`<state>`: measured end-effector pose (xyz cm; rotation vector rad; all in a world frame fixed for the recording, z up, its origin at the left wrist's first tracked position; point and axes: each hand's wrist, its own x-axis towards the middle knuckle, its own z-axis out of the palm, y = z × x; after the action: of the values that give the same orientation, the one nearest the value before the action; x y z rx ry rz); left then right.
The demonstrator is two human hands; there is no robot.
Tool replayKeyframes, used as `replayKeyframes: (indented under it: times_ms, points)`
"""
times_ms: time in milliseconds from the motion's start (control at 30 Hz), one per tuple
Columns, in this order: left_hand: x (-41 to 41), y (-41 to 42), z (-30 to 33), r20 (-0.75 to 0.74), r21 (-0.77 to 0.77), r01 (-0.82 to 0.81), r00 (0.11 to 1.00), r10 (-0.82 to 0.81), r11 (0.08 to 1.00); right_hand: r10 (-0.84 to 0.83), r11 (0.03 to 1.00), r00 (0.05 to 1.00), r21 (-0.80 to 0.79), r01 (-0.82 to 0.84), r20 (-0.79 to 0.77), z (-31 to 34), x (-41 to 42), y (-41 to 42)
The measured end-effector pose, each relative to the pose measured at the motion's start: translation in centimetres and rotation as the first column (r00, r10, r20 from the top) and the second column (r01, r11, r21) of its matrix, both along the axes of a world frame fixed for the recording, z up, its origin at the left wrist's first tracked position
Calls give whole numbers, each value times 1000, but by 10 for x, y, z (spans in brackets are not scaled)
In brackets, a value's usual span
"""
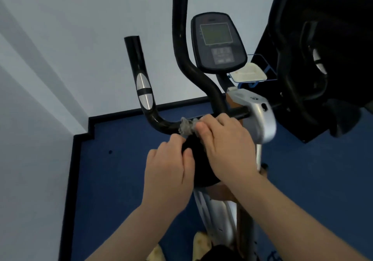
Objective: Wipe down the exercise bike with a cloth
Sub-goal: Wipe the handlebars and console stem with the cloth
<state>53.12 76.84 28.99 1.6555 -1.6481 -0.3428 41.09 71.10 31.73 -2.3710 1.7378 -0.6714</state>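
Two hands work at the handlebar (161, 124). The right hand (226, 145) pinches a grey cloth (186, 128) in its fingers, pressing it on the bar. At seven o'clock from it, the left hand (169, 172) curls its fingers round a black knob (196, 160).

We look from head height, forward and down. Close below us are the handlebar (161, 124) and console (219, 43).

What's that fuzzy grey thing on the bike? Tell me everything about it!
It is the cloth, a small grey rag that looks soft, frayed and crumpled. It sits bunched up on the black handlebar of the bike, near the middle bend. The right hand holds it from the right side, fingers curled over it, hiding part of it. The left hand is just below it, gripping something black. How big the cloth is unfolded can't be told.
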Motion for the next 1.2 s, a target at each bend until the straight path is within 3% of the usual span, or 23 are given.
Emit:
replayKeyframes:
  times_ms: [167, 300, 433, 667, 800, 867, 1000, 1200]
  points:
    - [4, 2, 1, 74, -35, 10, 997, -8, 999, -7, 999, 978, -29, 14, 208, -14, -26, 21]
    - [5, -2, -1, 30, -40, 34, 999, -33, 999, -86, 984, 996, -156, 90, 34, -7, -9, 10]
    - [4, -2, -1, 4, -28, 51, 999, -51, 998, -92, 974, 995, -204, 95, 24, -15, -23, 23]
    - [2, -4, -2, -81, -32, 55, 995, -58, 998, 12, 999, 998, -45, -9, 59, -5, -7, 9]
    - [1, 0, 2, 6, 0, 15, 1000, -15, 1000, 113, 993, 984, -59, -106, 140, -10, -26, 19]
    - [2, 1, 6, 26, 29, 15, 1000, -15, 999, 147, 987, 984, -79, -140, 98, -8, -29, 16]
    - [0, -5, 13, -104, 59, -32, 994, 38, 998, 147, 988, 985, -37, -150, -88, 2, -8, -3]
    - [-11, -7, 14, -88, 14, -94, 992, 95, 995, 218, 976, 973, -8, -218, 78, -4, -39, 9]
